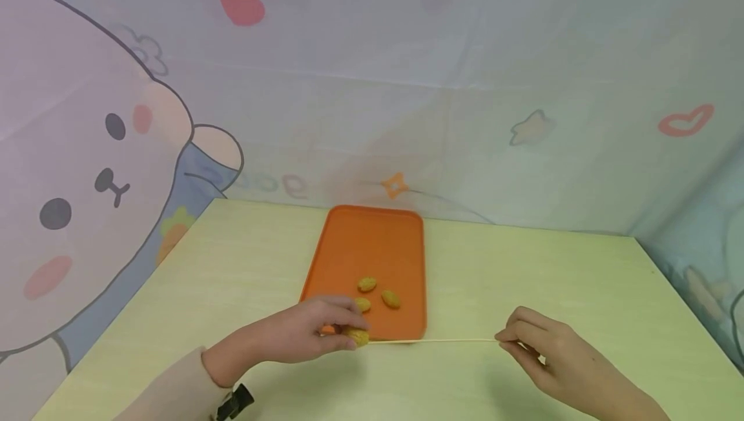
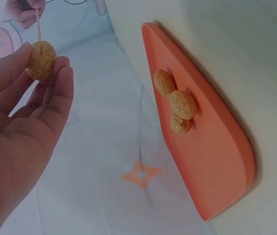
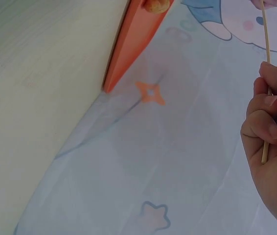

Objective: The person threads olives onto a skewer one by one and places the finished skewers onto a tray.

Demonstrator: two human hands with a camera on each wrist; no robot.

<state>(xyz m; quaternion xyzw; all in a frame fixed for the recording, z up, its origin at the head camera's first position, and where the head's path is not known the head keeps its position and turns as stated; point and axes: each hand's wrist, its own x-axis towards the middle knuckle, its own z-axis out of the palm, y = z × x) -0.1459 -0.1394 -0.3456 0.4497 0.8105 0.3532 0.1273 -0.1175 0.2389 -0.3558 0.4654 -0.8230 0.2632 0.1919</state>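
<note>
My left hand (image 1: 316, 327) pinches a wrinkled golden-brown oval ball (image 2: 42, 59) between thumb and fingers. A thin wooden skewer (image 1: 433, 341) runs from that ball across to my right hand (image 1: 549, 347). The skewer meets the ball at its end; how deep it sits inside cannot be seen. In the right wrist view, the fingers of my right hand curl around the skewer's other end, its tip showing below them. Three more golden-brown balls (image 1: 391, 299) lie on the orange tray (image 1: 378, 240), just beyond my left hand.
The orange tray stands on a pale wooden table (image 1: 523, 279), its near edge just behind the skewer. A printed cloth (image 1: 407, 85) with hearts, stars and a cartoon bear hangs behind the table. A black clip-like object (image 1: 234, 401) is by the left sleeve (image 1: 174, 389).
</note>
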